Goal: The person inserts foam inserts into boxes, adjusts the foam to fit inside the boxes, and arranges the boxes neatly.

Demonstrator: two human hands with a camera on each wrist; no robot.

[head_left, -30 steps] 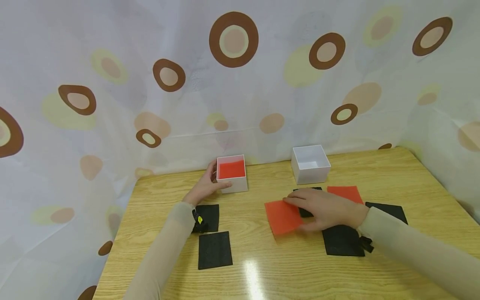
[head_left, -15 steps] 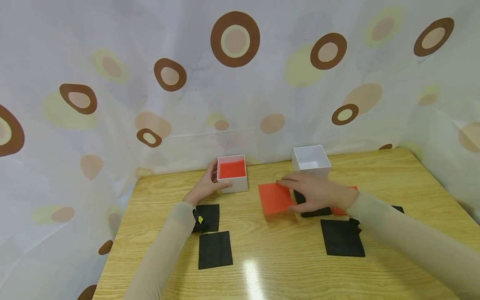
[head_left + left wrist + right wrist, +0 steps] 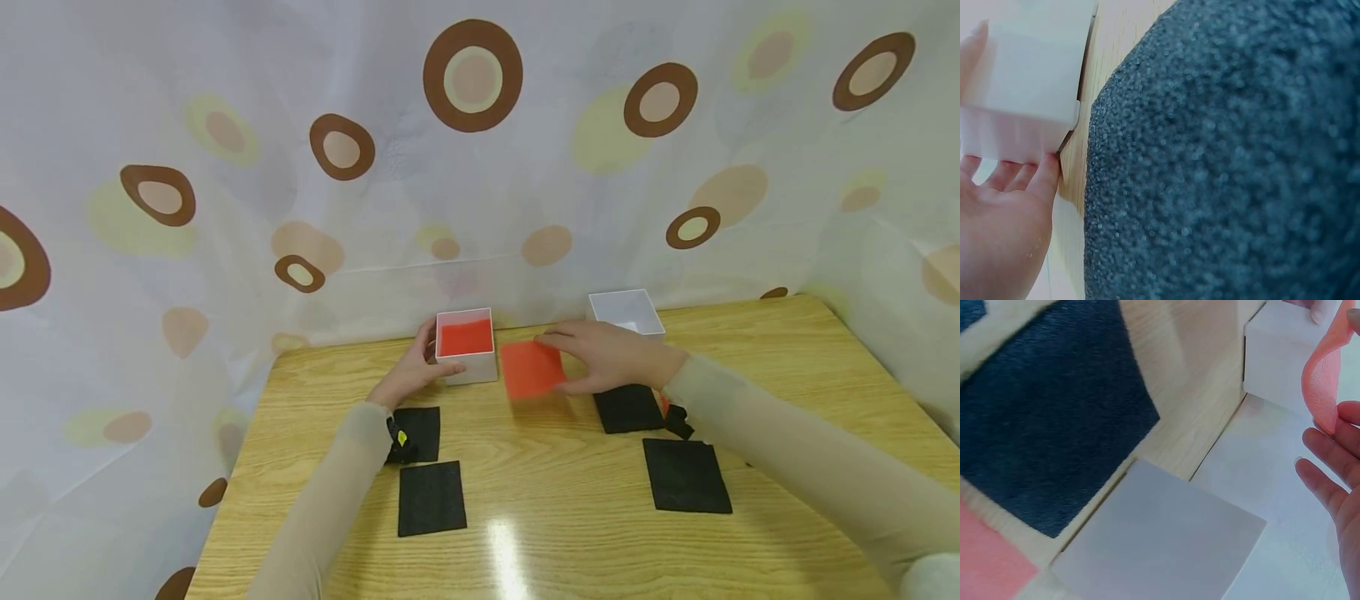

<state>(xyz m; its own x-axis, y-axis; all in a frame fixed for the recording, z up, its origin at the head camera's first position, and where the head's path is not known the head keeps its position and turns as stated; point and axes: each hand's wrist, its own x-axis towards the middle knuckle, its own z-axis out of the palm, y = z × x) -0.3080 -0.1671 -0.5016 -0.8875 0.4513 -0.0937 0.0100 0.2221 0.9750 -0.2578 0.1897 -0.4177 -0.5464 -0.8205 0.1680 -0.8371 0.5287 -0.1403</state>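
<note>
My left hand [image 3: 408,372] grips the left white box [image 3: 471,370], thumb on its front and fingers at its far left side. Inside that box lies a red square sheet [image 3: 465,338]. My right hand [image 3: 611,357] pinches another thin red square sheet [image 3: 531,372] by its right side, just right of that box and above the table. In the right wrist view this held sheet [image 3: 1322,387] bends into a curve. Behind my right hand stands a second white box [image 3: 617,308], partly hidden; the part of its inside that shows holds nothing.
Black square sheets lie on the wooden table [image 3: 555,517]: one below the right hand [image 3: 628,410], one nearer me [image 3: 687,477], and two near the left forearm [image 3: 432,498]. A red sheet [image 3: 988,562] is mostly hidden by my right arm. A patterned curtain [image 3: 405,217] hangs behind.
My right hand has carried the red sheet left and away from me, from the table's middle to near the left box. The left hand has stayed on its box.
</note>
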